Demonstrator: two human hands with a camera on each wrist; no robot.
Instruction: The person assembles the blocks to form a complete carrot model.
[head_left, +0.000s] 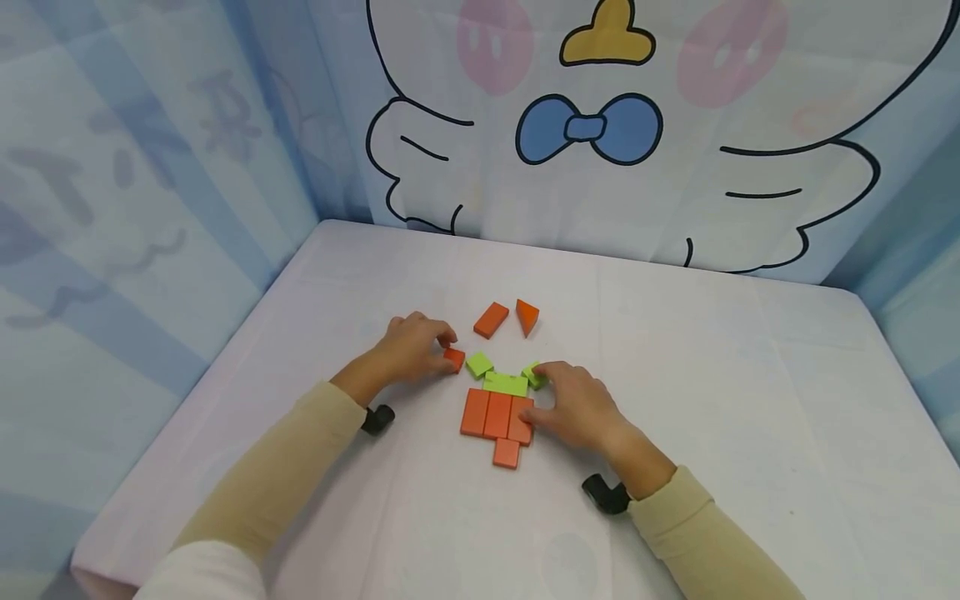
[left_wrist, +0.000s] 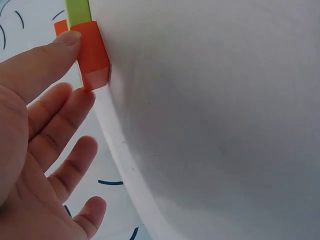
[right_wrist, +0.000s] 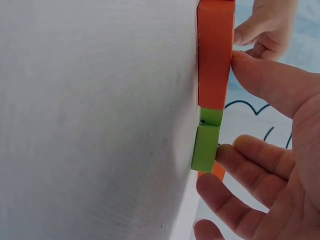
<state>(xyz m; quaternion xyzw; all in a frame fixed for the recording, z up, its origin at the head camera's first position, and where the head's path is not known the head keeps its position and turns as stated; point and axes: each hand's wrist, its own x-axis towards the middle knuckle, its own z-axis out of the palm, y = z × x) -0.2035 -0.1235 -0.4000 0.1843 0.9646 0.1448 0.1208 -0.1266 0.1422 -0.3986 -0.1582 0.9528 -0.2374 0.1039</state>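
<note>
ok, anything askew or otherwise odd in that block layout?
Mildly: in the head view, the small orange square block sits right of centre below the row of three orange rectangular blocks, and the left green square block is turned askew. That looks uneven but may be deliberate. No visible spill or damage.

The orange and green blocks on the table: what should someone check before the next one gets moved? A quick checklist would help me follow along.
1. Left hand has a grip on a small orange block: ok, thumb and finger pinch it.
2. Held block touching the left green block: cannot tell; they are very close.
3. Right hand clear of the blocks: not ok, its fingers are at the right green block.
4. Three long orange blocks lined up side by side: ok.
5. Loose orange rectangle and orange wedge clear of both hands: ok, they lie farther back.
</note>
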